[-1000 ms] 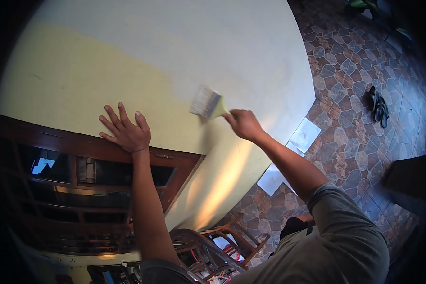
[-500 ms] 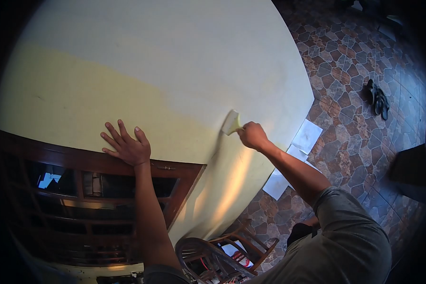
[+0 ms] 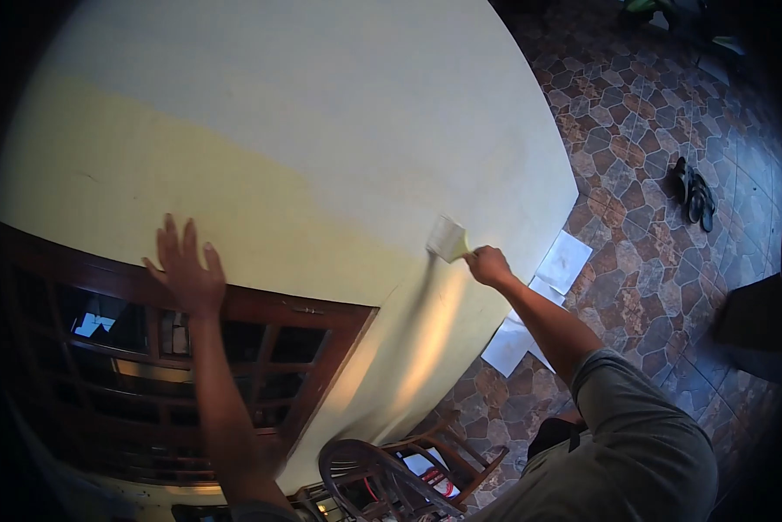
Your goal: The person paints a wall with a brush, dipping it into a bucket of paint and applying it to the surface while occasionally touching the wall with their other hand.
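Note:
My right hand (image 3: 490,264) is closed round the handle of a pale yellow-green paintbrush (image 3: 448,239), whose wide bristles are at the wall (image 3: 321,104). The wall is whitish in its upper part and yellow lower down. My left hand (image 3: 187,271) has its fingers spread and holds nothing; it is by the yellow part, just over the top of a dark wooden window frame (image 3: 260,304). Whether the left palm touches the wall cannot be made out.
White sheets (image 3: 565,262) lie on the stone-patterned floor (image 3: 621,287) beside the wall. Black sandals (image 3: 695,196) are farther right. A wooden chair (image 3: 382,474) with things on it stands below the wall. A dark object (image 3: 752,322) is at the right edge.
My left hand has moved left along the top of the window frame. My right hand has shifted the brush slightly right and down.

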Demonstrator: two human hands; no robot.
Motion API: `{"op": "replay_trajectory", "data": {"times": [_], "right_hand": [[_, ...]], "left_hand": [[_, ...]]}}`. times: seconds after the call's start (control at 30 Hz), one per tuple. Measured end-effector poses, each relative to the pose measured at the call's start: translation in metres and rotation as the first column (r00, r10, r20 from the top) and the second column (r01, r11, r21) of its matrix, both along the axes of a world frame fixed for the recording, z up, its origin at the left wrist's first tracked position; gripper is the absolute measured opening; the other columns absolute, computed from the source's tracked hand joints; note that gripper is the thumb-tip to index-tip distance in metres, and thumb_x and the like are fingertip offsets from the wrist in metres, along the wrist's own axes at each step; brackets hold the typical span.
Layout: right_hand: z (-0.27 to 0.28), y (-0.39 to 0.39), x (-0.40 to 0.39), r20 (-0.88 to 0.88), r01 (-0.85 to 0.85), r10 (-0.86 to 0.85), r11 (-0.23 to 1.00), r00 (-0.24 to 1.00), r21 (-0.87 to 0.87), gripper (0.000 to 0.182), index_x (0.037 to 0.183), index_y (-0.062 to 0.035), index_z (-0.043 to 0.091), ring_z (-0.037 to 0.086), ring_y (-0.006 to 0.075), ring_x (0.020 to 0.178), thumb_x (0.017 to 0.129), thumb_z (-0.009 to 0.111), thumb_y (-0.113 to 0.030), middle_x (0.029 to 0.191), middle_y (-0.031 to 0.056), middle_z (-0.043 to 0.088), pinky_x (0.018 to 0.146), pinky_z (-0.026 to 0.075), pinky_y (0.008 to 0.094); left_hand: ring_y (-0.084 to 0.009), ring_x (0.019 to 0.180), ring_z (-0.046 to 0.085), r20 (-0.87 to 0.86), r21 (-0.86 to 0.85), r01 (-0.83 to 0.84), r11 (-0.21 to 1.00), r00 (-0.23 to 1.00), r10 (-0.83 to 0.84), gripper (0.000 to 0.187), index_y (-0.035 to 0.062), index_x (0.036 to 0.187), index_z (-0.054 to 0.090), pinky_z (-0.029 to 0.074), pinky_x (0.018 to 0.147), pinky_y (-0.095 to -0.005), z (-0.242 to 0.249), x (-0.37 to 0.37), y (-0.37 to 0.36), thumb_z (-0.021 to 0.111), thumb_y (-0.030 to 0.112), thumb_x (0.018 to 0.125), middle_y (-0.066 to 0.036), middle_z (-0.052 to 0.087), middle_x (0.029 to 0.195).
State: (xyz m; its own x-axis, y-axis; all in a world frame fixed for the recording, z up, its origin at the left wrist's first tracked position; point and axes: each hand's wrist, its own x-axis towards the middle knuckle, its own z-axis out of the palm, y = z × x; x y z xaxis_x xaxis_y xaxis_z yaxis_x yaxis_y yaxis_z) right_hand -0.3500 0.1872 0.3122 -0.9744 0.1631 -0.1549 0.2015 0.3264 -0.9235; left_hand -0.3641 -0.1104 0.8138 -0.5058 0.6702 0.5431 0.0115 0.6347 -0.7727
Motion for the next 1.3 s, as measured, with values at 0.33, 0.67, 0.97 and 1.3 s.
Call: {"op": "replay_trajectory", "data": {"times": [0.33,0.67,0.97,1.3], "right_hand": [[-0.012,-0.027,-0.018,0.163,0.030,-0.033,0.999,0.986,0.018,0.050,0.093,0.0095,0.071,0.070,0.0476,0.092,0.094,0.063,-0.040,0.096,0.0314,0.071,0.082,0.057,0.0515],[0.195,-0.010,0.028,-0.189,-0.102,0.062,0.973,0.980,-0.209,0.044,0.095,0.0042,0.072,0.045,0.0308,0.055,0.103,0.059,-0.037,0.061,0.0206,0.057,0.060,0.045,0.0440],[0.086,-0.033,0.000,-0.291,0.004,-0.076,0.970,0.954,-0.243,0.045,0.100,0.0030,0.072,0.057,0.0345,0.059,0.102,0.060,-0.041,0.069,0.0235,0.062,0.063,0.048,0.0443],[-0.195,-0.013,0.028,0.388,-0.065,0.015,0.991,0.922,0.117,0.050,0.103,0.0020,0.074,0.071,0.0422,0.099,0.093,0.065,-0.047,0.105,0.0272,0.073,0.086,0.056,0.0503]], "left_hand": [[-0.0407,0.155,0.022,-0.435,0.156,0.197,0.968,0.894,-0.111,0.060,0.0249,0.155,0.042,0.014,0.116,-0.0758,0.115,-0.054,-0.004,0.042,0.056,0.104,-0.011,0.030,0.167],[-0.0397,0.152,0.026,-0.405,0.255,0.107,0.961,0.914,0.006,0.065,0.0208,0.156,0.041,0.020,0.114,-0.0740,0.140,-0.075,-0.028,0.040,0.060,0.103,-0.014,0.032,0.164],[-0.0401,0.154,0.020,-0.399,0.310,0.040,0.950,0.912,0.092,0.068,0.0181,0.158,0.037,0.018,0.116,-0.0728,0.140,-0.066,-0.022,0.036,0.060,0.104,-0.016,0.026,0.166],[-0.0405,0.155,0.014,-0.307,0.482,-0.156,0.862,0.892,0.333,0.070,0.0151,0.160,0.033,0.016,0.118,-0.0714,0.143,-0.075,-0.022,0.031,0.060,0.105,-0.018,0.019,0.168]]}}
